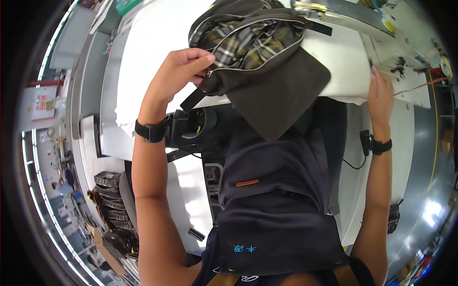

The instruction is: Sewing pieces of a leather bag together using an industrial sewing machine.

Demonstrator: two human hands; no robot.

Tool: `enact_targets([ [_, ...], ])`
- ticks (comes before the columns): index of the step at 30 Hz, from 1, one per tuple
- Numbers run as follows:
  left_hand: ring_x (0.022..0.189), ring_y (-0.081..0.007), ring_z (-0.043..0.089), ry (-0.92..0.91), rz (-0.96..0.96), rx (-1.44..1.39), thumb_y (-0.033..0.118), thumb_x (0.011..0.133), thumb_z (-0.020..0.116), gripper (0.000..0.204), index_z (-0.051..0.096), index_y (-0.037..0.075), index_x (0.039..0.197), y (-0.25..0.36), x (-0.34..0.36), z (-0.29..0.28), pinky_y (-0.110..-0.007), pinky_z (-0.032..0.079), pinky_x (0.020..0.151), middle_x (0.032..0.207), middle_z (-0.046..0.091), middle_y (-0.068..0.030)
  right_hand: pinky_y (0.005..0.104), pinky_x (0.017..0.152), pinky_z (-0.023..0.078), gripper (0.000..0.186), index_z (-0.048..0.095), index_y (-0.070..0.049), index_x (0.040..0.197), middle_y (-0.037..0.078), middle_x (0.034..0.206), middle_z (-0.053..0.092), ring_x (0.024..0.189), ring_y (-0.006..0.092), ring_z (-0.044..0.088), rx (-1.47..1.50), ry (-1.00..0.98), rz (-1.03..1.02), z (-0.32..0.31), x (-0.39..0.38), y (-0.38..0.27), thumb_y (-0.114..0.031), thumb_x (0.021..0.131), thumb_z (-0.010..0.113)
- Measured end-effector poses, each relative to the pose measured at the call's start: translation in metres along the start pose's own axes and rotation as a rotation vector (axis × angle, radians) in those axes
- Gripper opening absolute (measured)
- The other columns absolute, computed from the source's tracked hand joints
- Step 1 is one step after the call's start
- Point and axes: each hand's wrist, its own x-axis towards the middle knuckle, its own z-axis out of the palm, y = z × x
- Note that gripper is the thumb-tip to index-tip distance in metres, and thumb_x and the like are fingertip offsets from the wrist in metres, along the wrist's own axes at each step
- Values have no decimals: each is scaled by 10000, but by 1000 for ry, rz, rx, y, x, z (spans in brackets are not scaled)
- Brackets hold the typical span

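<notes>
A dark brown bag [281,90] lies on the white table with its zipped mouth open. Inside shows a plaid lining [243,45] in grey, white and olive. My left hand [183,69] is closed on the bag's edge at the near left end of the zip, thumb and forefinger pinched together. Below that hand a short black strap end [192,100] sticks out. Away to the right, my right hand [380,90] is at the table's right side, its fingers drawn together around a small thing with a bluish tip, too small to make out.
A sewing machine [343,19] stands along the far right of the table [152,28]. Small dark tools [397,66] and a reddish cord [415,88] lie beyond my right hand. Stacked plaid-lined pieces [112,200] are at the lower left. A dark apron covers my lap.
</notes>
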Motion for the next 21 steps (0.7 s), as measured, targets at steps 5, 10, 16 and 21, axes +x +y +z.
enact_targets([
  [5, 887, -122, 682, -53, -33, -91, 321, 970, 752, 357, 753, 8, 1143, -2, 3, -5, -269, 579, 791, 948, 708, -1, 355, 824, 552, 307, 691, -83, 1320, 152, 1116, 725, 956, 240, 707, 197, -3, 15, -24, 1, -61, -150, 1027, 628],
  [10, 897, -122, 679, -77, -37, -62, 305, 980, 744, 344, 744, 10, 1155, 1, 1, -1, -270, 573, 800, 967, 705, -12, 353, 742, 561, 349, 635, -64, 1357, 150, 979, 742, 838, 232, 735, 910, -506, 167, -20, 2, -167, -172, 1025, 639],
  [16, 936, -114, 658, -18, 217, -111, 118, 982, 729, 261, 693, 33, 1227, 13, -31, 27, -257, 540, 804, 1169, 697, -32, 311, 693, 528, 377, 610, -63, 1386, 124, 896, 709, 708, 205, 649, 991, -522, -5, 15, 14, -243, -110, 1013, 641],
  [21, 961, -259, 698, 234, 619, 542, -45, 814, 793, 371, 683, 74, 1148, 3, -49, 52, -327, 565, 818, 1281, 658, -72, 386, 821, 552, 258, 719, -32, 1195, 117, 1009, 692, 908, 278, 682, 864, -289, -153, 27, -7, -233, -41, 943, 665],
])
